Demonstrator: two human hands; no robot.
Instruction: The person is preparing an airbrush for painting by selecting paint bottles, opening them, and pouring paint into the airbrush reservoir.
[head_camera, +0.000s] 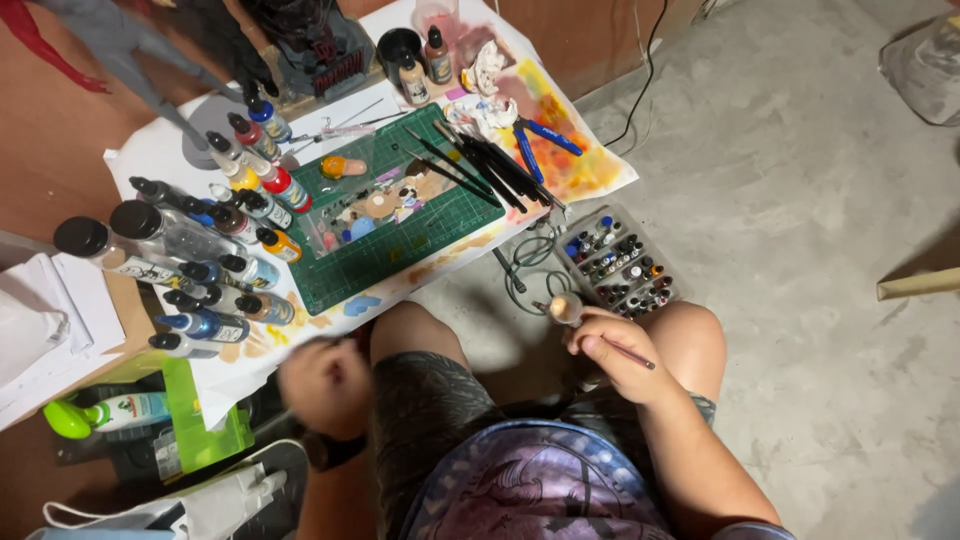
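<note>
My right hand (612, 350) is over my right knee. It grips a thin paintbrush (632, 354) and a small tan round piece on a holder (566, 308), which sticks out above the fingers. My left hand (325, 385), with a dark watch on the wrist, is blurred by motion. It hovers by the near edge of the paint-stained paper (250, 345) on the low table. Its fingers look curled, but I cannot tell whether it holds anything.
A green cutting mat (400, 250) with small painted bits lies on the table. Around it are several paint bottles (235, 220), black brushes (480, 165) and blue-handled pliers (540, 140). A tray of small paint pots (620, 262) and coiled wire (528, 262) sit on the concrete floor.
</note>
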